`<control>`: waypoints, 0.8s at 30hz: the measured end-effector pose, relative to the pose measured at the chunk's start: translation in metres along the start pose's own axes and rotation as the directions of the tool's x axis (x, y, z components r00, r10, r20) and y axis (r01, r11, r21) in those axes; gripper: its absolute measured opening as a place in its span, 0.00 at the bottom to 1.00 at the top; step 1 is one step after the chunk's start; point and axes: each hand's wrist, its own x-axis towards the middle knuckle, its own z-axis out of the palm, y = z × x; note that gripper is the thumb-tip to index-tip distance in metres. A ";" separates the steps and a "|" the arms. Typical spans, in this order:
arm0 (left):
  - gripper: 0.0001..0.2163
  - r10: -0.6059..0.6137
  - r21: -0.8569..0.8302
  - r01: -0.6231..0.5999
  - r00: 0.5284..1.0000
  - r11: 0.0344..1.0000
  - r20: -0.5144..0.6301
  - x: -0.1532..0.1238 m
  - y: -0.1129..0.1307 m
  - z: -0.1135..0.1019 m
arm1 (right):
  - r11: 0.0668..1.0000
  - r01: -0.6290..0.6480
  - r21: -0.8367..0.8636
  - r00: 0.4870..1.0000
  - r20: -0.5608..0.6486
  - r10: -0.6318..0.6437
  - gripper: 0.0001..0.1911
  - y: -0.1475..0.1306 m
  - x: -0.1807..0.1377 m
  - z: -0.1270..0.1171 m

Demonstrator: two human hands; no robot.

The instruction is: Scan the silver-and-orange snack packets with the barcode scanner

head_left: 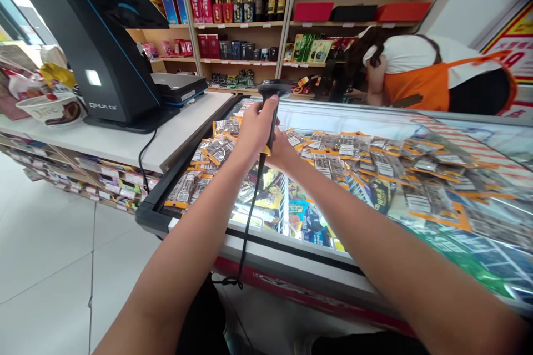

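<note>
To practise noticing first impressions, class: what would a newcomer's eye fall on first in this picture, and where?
Probably the dark handheld scanner, gripped by the left hand near the centre. Next, perhaps, the bright orange apron on a person bending at upper right, and the orange-edged packets spread across the lit freezer.

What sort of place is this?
Probably a grocery or convenience shop: a checkout machine stands on a counter, labelled, stocked shelves stand behind, and the left hand holds what looks like a scanner.
</note>
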 end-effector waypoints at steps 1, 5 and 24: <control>0.16 -0.013 -0.001 0.013 1.000 1.000 -0.007 0.001 0.001 -0.001 | 0.999 -0.018 -0.033 1.000 -0.002 0.018 0.12 0.004 -0.006 -0.009; 0.16 -0.009 -0.019 0.008 1.000 1.000 -0.020 0.003 0.000 -0.001 | 0.998 0.032 -0.053 0.998 0.047 -0.029 0.05 0.025 -0.027 -0.034; 0.16 -0.121 -0.053 0.138 0.962 0.989 0.244 -0.009 -0.009 0.013 | 0.755 -0.233 0.613 0.854 -0.243 0.461 0.20 0.077 -0.033 -0.069</control>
